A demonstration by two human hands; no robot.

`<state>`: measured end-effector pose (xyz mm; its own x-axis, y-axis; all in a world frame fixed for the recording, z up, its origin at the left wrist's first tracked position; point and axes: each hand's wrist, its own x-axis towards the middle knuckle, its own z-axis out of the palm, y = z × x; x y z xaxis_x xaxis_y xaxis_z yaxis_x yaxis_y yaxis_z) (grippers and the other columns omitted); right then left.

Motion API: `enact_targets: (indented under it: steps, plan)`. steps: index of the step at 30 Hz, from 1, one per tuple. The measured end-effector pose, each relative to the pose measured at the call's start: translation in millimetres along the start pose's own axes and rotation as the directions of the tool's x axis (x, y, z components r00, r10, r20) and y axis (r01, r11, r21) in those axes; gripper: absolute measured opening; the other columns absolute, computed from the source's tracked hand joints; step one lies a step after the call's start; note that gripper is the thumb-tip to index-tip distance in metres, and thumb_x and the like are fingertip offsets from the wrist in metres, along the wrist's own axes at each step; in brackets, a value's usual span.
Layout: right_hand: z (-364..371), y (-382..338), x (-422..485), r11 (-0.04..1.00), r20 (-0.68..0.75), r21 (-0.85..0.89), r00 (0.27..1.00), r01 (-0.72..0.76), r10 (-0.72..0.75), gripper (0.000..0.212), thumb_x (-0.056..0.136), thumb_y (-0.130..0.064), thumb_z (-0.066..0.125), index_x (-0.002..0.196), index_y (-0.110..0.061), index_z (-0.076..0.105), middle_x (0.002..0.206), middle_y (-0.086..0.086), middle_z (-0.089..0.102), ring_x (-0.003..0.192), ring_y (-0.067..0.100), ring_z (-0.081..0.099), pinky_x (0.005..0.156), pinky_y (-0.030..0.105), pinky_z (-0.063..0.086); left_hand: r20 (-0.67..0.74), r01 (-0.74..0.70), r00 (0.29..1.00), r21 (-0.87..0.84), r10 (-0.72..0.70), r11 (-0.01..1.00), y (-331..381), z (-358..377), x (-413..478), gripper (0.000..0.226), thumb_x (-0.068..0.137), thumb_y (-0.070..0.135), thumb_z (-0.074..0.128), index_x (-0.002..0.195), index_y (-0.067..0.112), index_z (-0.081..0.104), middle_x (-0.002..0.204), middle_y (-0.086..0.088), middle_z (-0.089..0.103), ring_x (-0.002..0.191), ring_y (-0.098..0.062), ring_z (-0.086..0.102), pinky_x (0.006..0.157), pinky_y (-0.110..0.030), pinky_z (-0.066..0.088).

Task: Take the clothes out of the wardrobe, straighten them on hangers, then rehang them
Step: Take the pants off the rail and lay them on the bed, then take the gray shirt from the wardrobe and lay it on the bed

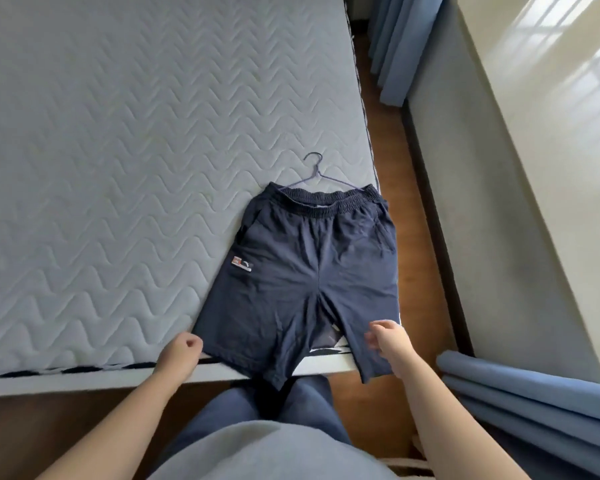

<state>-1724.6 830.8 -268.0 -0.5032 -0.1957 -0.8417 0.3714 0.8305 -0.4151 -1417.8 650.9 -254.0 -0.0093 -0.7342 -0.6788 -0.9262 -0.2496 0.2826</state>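
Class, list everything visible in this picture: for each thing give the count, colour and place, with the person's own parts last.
Grey quilted mattress: one, pale grey, fills the left.
Navy fabric shorts: one, dark navy, flat on the mattress's near right corner, legs overhanging the edge.
Thin wire hanger: one, bluish-purple, inside the waistband, hook on the mattress.
Blue curtains: two bunches, blue, top right and bottom right.
Wooden floor: one, brown, right of the mattress.
Glossy cream panel: one, cream, far right.
Blue trousers: one, blue, bottom centre, worn.
Left hand: one, fingers curled, at the shorts' left hem; grip unclear.
Right hand: one, blurred, over the right hem.
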Motion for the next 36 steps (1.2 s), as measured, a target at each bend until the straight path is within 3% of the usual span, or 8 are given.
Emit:
enact_targets:
  steps: [3, 8, 13, 21, 24, 26, 30, 36]
  plan:
    - [0, -5, -8, 0.984, -0.017, -0.157, 0.995, 0.09, -0.093, 0.018, 0.087, -0.006, 0.041, 0.082, -0.008, 0.057, 0.075, 0.01, 0.058, 0.074, 0.025, 0.053, 0.05, 0.025, 0.032, -0.001, 0.0, 1.0, -0.071, -0.001, 0.997, -23, -3, -14, 0.02, 0.092, 0.018, 0.045, 0.099, 0.009, 0.061, 0.098, -0.009, 0.06, 0.092, -0.027, 0.054, 0.075, -0.029, 0.038]
    - [39, 15, -26, 0.941, -0.011, -0.323, 0.994, 0.101, -0.11, 0.031, 0.085, 0.001, 0.041, 0.058, -0.009, 0.048, 0.062, 0.012, 0.048, 0.058, 0.022, 0.043, 0.053, 0.025, 0.029, -0.018, 0.094, 0.995, -0.233, -0.101, 0.968, -99, -22, -35, 0.018, 0.092, 0.021, 0.044, 0.1, 0.013, 0.059, 0.094, -0.007, 0.062, 0.09, -0.026, 0.057, 0.071, -0.028, 0.039]
    - [127, 24, -79, 0.839, 0.157, -0.494, 0.973, 0.228, -0.172, 0.028, 0.088, -0.001, 0.04, 0.064, -0.011, 0.048, 0.061, 0.005, 0.046, 0.054, 0.018, 0.04, 0.048, 0.021, 0.024, 0.007, 0.292, 0.946, -0.452, -0.324, 0.843, -232, -32, -62, 0.014, 0.087, 0.017, 0.047, 0.082, 0.018, 0.06, 0.092, -0.01, 0.067, 0.09, -0.029, 0.063, 0.082, -0.035, 0.049]
    - [337, 51, -167, 0.362, 0.556, -0.738, 0.817, 0.569, -0.151, 0.023, 0.08, -0.018, 0.052, 0.057, -0.019, 0.053, 0.068, 0.01, 0.056, 0.069, 0.02, 0.052, 0.07, 0.043, 0.05, 0.222, 0.486, 0.742, -0.828, -0.633, 0.279, -453, -16, -164, 0.015, 0.094, 0.007, 0.043, 0.09, 0.0, 0.056, 0.069, -0.008, 0.055, 0.059, -0.018, 0.051, 0.053, -0.023, 0.041]
    - [408, 66, -216, 0.36, 0.651, -0.684, 0.753, 0.634, -0.089, 0.02, 0.09, -0.017, 0.051, 0.071, -0.02, 0.057, 0.072, 0.007, 0.059, 0.055, 0.011, 0.057, 0.047, 0.018, 0.048, 0.34, 0.432, 0.624, -0.9, -0.704, -0.052, -524, 3, -210, 0.017, 0.093, 0.006, 0.044, 0.087, -0.003, 0.058, 0.062, -0.01, 0.06, 0.051, -0.019, 0.059, 0.059, -0.029, 0.039]
    - [449, 75, -241, 0.335, 0.695, -0.665, 0.717, 0.668, -0.053, 0.018, 0.093, -0.016, 0.049, 0.076, -0.015, 0.056, 0.071, 0.004, 0.057, 0.047, 0.006, 0.055, 0.036, 0.007, 0.036, 0.395, 0.348, 0.537, -0.909, -0.746, -0.231, -557, 15, -234, 0.025, 0.094, 0.005, 0.04, 0.071, 0.003, 0.052, 0.043, -0.004, 0.06, 0.031, -0.01, 0.056, 0.044, -0.021, 0.039]
    - [510, 79, -274, 0.31, 0.736, -0.641, 0.677, 0.702, -0.013, 0.012, 0.093, -0.015, 0.048, 0.091, -0.006, 0.055, 0.071, 0.005, 0.056, 0.054, 0.009, 0.057, 0.042, 0.013, 0.04, 0.479, 0.284, 0.444, -0.877, -0.757, -0.388, -584, 20, -256, 0.03, 0.095, 0.008, 0.036, 0.069, 0.005, 0.049, 0.057, -0.005, 0.059, 0.024, -0.004, 0.05, 0.029, -0.008, 0.029]
    - [574, 52, -267, 0.331, 0.666, -0.686, 0.743, 0.648, -0.074, 0.016, 0.093, -0.014, 0.046, 0.099, -0.003, 0.057, 0.084, 0.014, 0.062, 0.063, 0.018, 0.054, 0.053, 0.024, 0.034, 0.612, 0.205, 0.462, -0.778, -0.642, -0.595, -602, -1, -210, 0.031, 0.098, 0.012, 0.033, 0.075, 0.001, 0.049, 0.073, -0.012, 0.052, 0.042, -0.019, 0.06, 0.045, -0.027, 0.042]
